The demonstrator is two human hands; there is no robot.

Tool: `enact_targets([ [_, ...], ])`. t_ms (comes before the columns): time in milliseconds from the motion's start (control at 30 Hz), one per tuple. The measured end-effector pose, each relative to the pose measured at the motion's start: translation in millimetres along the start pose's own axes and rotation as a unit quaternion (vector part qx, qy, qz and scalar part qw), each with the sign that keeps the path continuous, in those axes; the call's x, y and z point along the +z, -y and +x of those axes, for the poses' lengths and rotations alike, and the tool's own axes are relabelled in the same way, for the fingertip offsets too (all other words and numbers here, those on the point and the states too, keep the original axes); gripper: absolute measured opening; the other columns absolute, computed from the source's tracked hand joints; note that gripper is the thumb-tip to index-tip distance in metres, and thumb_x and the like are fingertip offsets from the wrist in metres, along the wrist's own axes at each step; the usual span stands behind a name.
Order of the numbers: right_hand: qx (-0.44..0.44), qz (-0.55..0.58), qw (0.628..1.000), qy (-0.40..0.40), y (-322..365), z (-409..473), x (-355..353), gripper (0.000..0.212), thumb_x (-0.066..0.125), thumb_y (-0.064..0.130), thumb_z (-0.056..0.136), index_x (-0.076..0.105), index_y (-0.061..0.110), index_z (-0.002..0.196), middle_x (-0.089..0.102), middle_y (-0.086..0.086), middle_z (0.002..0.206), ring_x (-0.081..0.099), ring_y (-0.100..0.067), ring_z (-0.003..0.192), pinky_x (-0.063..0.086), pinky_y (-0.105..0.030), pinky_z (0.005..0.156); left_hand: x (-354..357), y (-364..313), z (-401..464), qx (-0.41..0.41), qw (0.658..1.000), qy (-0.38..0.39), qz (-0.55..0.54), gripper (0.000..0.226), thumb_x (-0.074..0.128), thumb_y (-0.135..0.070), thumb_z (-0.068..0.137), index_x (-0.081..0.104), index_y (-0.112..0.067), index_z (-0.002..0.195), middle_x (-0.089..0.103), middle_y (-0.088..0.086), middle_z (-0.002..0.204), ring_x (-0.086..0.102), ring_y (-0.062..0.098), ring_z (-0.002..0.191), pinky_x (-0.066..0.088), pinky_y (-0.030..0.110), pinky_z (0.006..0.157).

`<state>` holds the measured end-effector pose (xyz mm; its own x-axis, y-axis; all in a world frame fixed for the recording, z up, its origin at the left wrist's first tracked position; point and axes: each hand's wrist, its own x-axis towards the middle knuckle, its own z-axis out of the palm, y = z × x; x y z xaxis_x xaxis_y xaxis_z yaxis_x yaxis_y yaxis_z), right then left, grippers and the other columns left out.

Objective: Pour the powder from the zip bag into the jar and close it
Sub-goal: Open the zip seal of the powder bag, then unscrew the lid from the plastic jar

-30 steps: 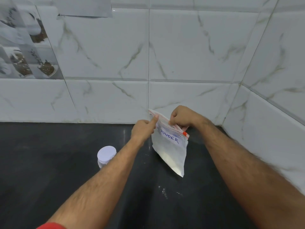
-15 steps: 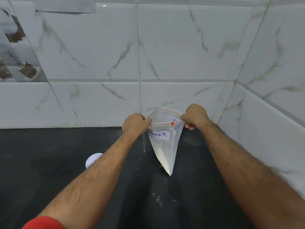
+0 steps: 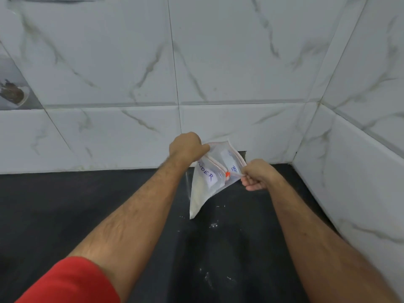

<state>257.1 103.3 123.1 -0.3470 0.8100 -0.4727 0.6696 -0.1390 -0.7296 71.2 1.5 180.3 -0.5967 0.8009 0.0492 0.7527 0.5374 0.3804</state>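
Both hands' fingers pinch the clear, crinkled plastic zip bag (image 3: 207, 182) at its top corners: left hand (image 3: 185, 147), right hand (image 3: 255, 174). White powder sags into its pointed bottom above the glossy black desk (image 3: 65, 215).

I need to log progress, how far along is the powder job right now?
Done: the zip bag is lifted off the counter. In hand: left hand and right hand each grip an edge of its mouth, pulling it apart. Left: pouring and closing; no jar is in view, powder still fills the bag.

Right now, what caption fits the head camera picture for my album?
Both hands, left hand and right hand, pull open the zip bag of powder above the dark counter.
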Motion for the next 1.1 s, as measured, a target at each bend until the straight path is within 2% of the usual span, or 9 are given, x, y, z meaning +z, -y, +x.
enact_targets([
  [133,0.008,-0.009,1.0,0.017,-20,4,10,0.014,0.059,0.01,0.093,0.066,0.003,0.103,0.066,-0.008,0.074,0.064,-0.015,0.06,0.057,-0.03,0.055,38,-7,-14,0.031,0.998,0.054,0.03,0.028,0.055,-0.038,0.086,0.069,-0.014,0.081,0.065,0.0,0.078,0.062,0.023,0.078,0.043,0.028,0.063],
  [333,-0.009,-0.011,1.0,0.006,-37,-6,3,0.004,0.062,0.007,0.089,0.064,0.009,0.091,0.064,-0.007,0.073,0.062,-0.016,0.06,0.06,-0.033,0.063,73,-13,-41,0.046,0.998,0.027,-0.011,0.045,0.05,-0.067,0.087,0.06,-0.022,0.083,0.064,-0.006,0.078,0.063,0.017,0.076,0.05,0.03,0.064],
  [433,-0.015,-0.009,1.0,-0.015,-51,-10,6,0.011,0.064,0.01,0.089,0.064,0.011,0.1,0.071,-0.009,0.082,0.067,-0.018,0.065,0.062,-0.034,0.065,80,-11,-55,0.043,0.998,0.014,-0.037,0.047,0.049,-0.067,0.088,0.063,-0.023,0.091,0.066,-0.008,0.084,0.062,0.015,0.078,0.052,0.03,0.067],
  [567,-0.034,-0.045,0.993,-0.1,-66,-20,12,0.034,0.071,0.022,0.089,0.055,0.013,0.117,0.068,-0.006,0.106,0.066,-0.019,0.079,0.059,-0.034,0.07,83,7,-73,0.031,0.998,0.022,-0.045,0.034,0.054,-0.055,0.09,0.064,-0.023,0.097,0.065,-0.01,0.092,0.058,0.013,0.084,0.044,0.029,0.07],
  [667,-0.053,-0.114,0.974,-0.187,-72,-31,14,0.037,0.066,0.016,0.093,0.055,0.012,0.129,0.063,-0.008,0.121,0.054,-0.018,0.086,0.044,-0.03,0.074,85,26,-81,0.029,0.998,0.025,-0.058,0.028,0.055,-0.053,0.087,0.063,-0.027,0.092,0.068,-0.012,0.093,0.063,0.014,0.088,0.048,0.03,0.072],
  [767,-0.08,-0.12,0.964,-0.225,-73,-38,18,0.038,0.058,0.007,0.095,0.057,0.013,0.133,0.065,-0.008,0.129,0.061,-0.02,0.096,0.044,-0.026,0.072,76,48,-87,0.04,0.996,0.03,-0.068,0.024,0.059,-0.05,0.087,0.063,-0.027,0.091,0.067,-0.013,0.09,0.064,0.012,0.088,0.049,0.03,0.071],
  [833,-0.11,-0.102,0.963,-0.224,-65,-44,27,0.041,0.056,0.005,0.094,0.058,0.013,0.135,0.065,-0.008,0.13,0.064,-0.021,0.101,0.046,-0.024,0.073,64,68,-90,0.044,0.996,0.023,-0.068,0.019,0.061,-0.047,0.086,0.064,-0.028,0.09,0.067,-0.014,0.088,0.065,0.012,0.087,0.05,0.031,0.073],
  [967,-0.192,-0.066,0.96,-0.192,-34,-62,70,0.036,0.057,0.01,0.091,0.063,0.012,0.127,0.067,-0.007,0.127,0.063,-0.024,0.115,0.049,-0.032,0.1,40,120,-96,0.027,0.997,0.007,-0.078,0.021,0.064,-0.045,0.084,0.067,-0.027,0.096,0.069,-0.009,0.098,0.065,0.015,0.094,0.053,0.035,0.085],
  [1100,-0.243,-0.092,0.962,-0.083,-8,-76,143,0.034,0.064,0.014,0.088,0.064,0.014,0.122,0.068,-0.007,0.122,0.064,-0.023,0.109,0.046,-0.026,0.091,18,178,-110,-0.011,0.995,-0.01,-0.094,0.029,0.063,-0.043,0.087,0.067,-0.023,0.108,0.07,-0.006,0.111,0.064,0.014,0.104,0.051,0.034,0.09],
])
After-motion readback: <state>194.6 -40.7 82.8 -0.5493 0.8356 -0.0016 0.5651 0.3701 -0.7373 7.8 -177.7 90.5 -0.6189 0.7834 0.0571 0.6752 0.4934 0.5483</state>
